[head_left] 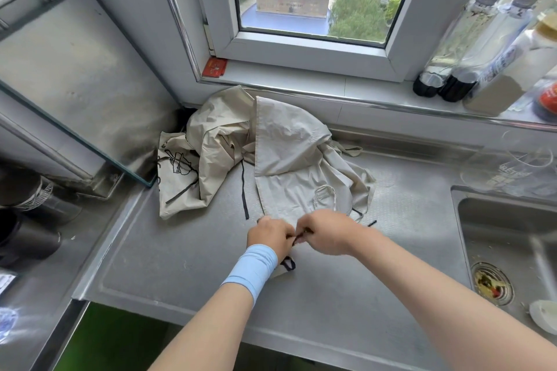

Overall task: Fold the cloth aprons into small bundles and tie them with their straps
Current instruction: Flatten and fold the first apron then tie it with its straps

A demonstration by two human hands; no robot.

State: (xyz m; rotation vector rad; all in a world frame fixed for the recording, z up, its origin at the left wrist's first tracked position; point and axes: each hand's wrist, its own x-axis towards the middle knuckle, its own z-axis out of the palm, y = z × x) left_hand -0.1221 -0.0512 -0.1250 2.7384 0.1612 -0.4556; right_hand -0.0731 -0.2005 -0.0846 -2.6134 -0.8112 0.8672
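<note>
The left hand (pixel 269 236) and right hand (pixel 327 232) meet over the steel counter (pixel 180 265), each pinching the black strap (pixel 299 239) that runs between them. A small folded apron bundle (pixel 284 267) peeks out under the left wrist. Just beyond the knuckles lies a crumpled heap of beige aprons (pixel 286 144). A sink (pixel 506 235) sits to the right of the grip.
</note>
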